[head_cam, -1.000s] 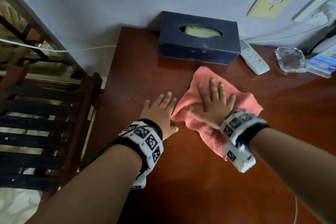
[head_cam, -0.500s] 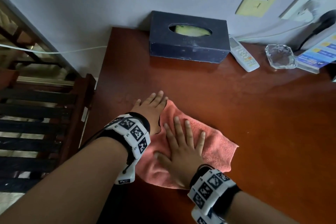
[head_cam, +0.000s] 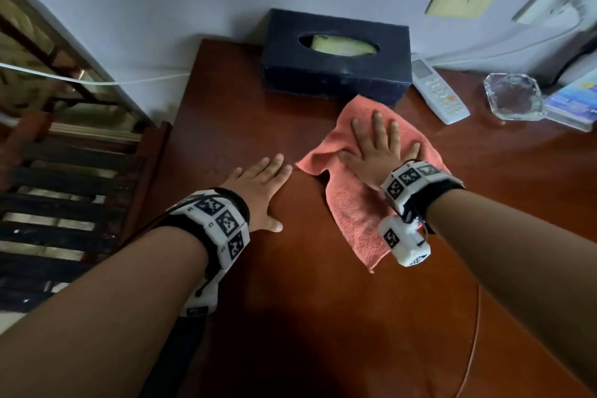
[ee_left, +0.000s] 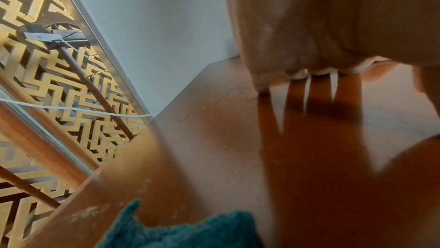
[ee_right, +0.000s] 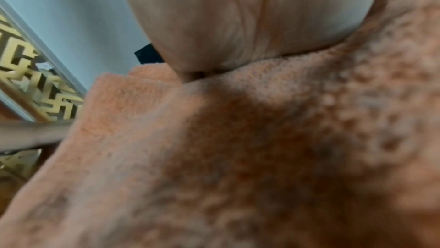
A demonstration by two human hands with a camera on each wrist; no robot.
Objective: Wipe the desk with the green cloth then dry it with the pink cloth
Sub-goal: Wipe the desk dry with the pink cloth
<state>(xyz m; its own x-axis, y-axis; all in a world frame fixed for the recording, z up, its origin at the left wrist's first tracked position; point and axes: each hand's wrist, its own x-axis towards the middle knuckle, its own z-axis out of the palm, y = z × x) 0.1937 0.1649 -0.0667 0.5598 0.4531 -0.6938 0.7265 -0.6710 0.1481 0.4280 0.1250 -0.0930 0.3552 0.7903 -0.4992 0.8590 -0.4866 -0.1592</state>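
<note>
Now the right hand [head_cam: 381, 152] presses flat on the pink cloth [head_cam: 352, 210]; left hand [head_cam: 258, 191] lies flat on the desk [head_cam: 323, 317], just left.

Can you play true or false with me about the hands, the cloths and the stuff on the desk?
1. The right hand lies flat on the pink cloth. True.
2. The left hand is squeezing the pink cloth. False: it lies flat on the bare desk, beside the cloth.
3. The pink cloth's far corner reaches the dark tissue box. True.
4. The green cloth is spread under the right hand. False: it shows only in the left wrist view, low in the picture, at the desk's edge.
5. The white remote lies on top of the tissue box. False: it lies on the desk, right of the box.
</note>
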